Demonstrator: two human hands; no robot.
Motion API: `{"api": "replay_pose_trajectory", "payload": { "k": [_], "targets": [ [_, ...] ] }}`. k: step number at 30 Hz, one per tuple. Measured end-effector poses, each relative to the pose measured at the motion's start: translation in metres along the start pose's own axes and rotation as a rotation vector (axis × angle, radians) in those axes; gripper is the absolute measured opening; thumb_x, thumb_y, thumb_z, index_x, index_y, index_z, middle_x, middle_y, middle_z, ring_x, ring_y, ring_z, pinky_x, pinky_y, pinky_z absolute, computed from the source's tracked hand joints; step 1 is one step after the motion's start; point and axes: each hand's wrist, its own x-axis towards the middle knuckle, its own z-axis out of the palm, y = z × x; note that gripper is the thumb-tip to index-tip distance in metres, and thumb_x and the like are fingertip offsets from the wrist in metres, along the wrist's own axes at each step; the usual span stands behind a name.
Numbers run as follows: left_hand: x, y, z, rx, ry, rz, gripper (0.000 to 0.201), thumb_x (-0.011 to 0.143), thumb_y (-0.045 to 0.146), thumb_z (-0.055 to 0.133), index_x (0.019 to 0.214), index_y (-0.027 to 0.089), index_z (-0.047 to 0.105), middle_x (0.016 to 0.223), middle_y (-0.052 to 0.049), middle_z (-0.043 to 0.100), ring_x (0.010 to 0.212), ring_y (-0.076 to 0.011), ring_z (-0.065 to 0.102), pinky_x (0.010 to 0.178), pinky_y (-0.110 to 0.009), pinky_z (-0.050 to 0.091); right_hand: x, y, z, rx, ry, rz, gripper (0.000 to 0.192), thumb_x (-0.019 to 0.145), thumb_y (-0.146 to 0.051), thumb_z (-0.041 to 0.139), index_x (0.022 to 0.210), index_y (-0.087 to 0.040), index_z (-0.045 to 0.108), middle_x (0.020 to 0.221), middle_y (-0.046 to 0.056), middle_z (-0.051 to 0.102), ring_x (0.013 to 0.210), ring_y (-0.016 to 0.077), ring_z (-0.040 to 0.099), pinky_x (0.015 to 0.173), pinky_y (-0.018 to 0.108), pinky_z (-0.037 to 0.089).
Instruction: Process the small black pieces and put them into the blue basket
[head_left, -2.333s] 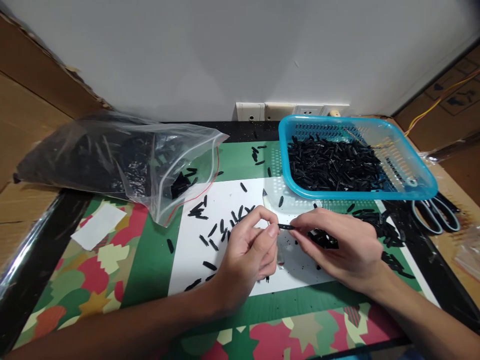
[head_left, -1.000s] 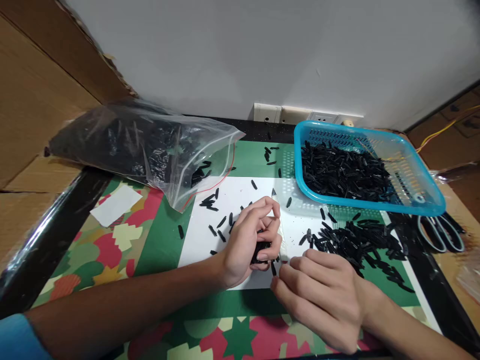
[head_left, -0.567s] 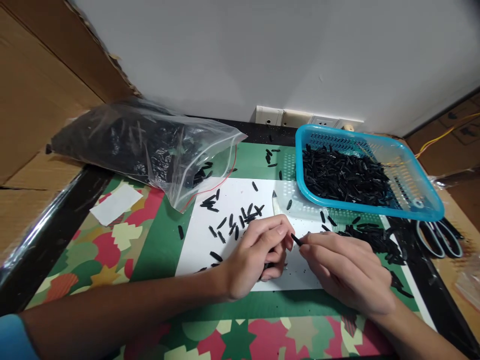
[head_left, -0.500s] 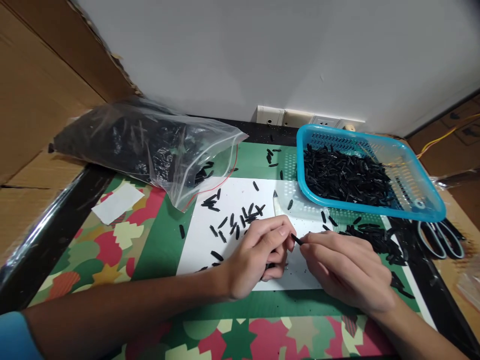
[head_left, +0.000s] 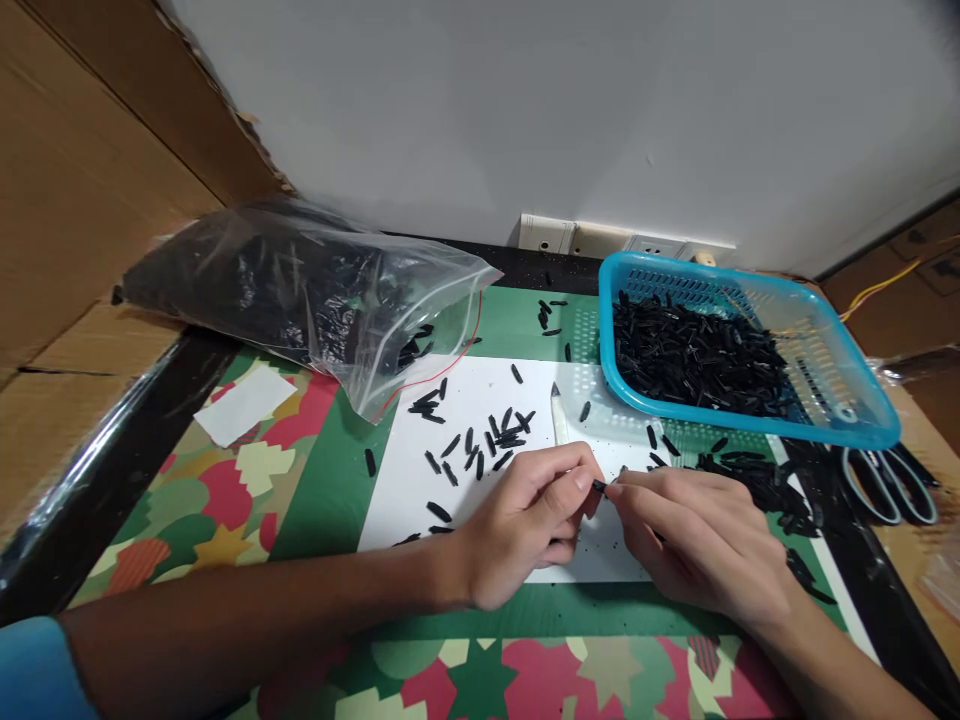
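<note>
Between the fingertips of both hands is a small black elongated piece (head_left: 599,487), mostly covered by the fingers. My left hand (head_left: 536,520) is closed, its thumb and forefinger pinching one end. From the other side, my right hand (head_left: 697,530) pinches the opposite end, fingers bent together. Both are over a white sheet (head_left: 401,480), where several similar black pieces (head_left: 504,437) lie scattered to the left. A slim white tool with a dark pointed tip (head_left: 559,415) lies just beyond my left hand. Whatever the left palm may hold is hidden.
A blue plastic basket (head_left: 750,428) of black pieces stands back right, grey-handled scissors (head_left: 889,490) beside it. More black pieces (head_left: 757,480) are piled by my right hand. A zip bag (head_left: 262,285) full of dark material lies back left, near a white paper scrap (head_left: 246,405).
Both hands have drawn slightly closer together around the black piece, which now shows less between the fingertips. The whole view has shifted slightly.
</note>
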Motion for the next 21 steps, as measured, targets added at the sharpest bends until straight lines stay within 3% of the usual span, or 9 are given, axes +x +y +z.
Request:
{"api": "replay_pose_trajectory", "payload": {
  "k": [5,11,18,21],
  "targets": [
    [-0.004,-0.008,-0.002,0.058,-0.069,0.013,0.041,0.107,0.056,0.056,0.089,0.020,0.048,0.070,0.009,0.031,0.051,-0.0039,0.021,0.046,-0.019,0.021,0.000,0.001,-0.001,0.018,-0.013,0.009,0.030,0.094,0.009,0.055,0.116,-0.006,0.068,0.084,0.012,0.077,0.070,0.0169,0.072,0.068,0.028,0.061],
    [-0.004,-0.006,-0.002,0.081,-0.037,0.055,0.038,0.107,0.056,0.056,0.092,0.022,0.047,0.067,0.011,0.030,0.051,-0.0044,0.020,0.047,-0.019,0.021,0.000,0.002,0.004,0.004,0.008,0.012,0.029,0.094,0.007,0.059,0.118,-0.007,0.067,0.085,0.011,0.078,0.068,0.0161,0.072,0.065,0.027,0.060],
    [-0.005,-0.004,-0.001,0.095,-0.001,0.096,0.032,0.108,0.055,0.054,0.101,0.024,0.046,0.063,0.012,0.029,0.052,-0.0070,0.019,0.048,-0.019,0.019,0.005,0.001,-0.006,0.077,-0.053,0.248,0.020,0.099,-0.006,0.062,0.116,-0.015,0.067,0.086,0.004,0.080,0.069,0.0142,0.078,0.059,0.023,0.056],
    [-0.005,-0.006,0.000,0.075,0.015,0.082,0.031,0.108,0.054,0.055,0.101,0.025,0.047,0.063,0.012,0.027,0.053,-0.0071,0.018,0.047,-0.019,0.019,0.006,0.003,-0.009,0.085,-0.058,0.278,0.017,0.100,-0.009,0.065,0.114,-0.017,0.067,0.086,0.003,0.080,0.070,0.0141,0.078,0.060,0.023,0.055]
  ]
}}
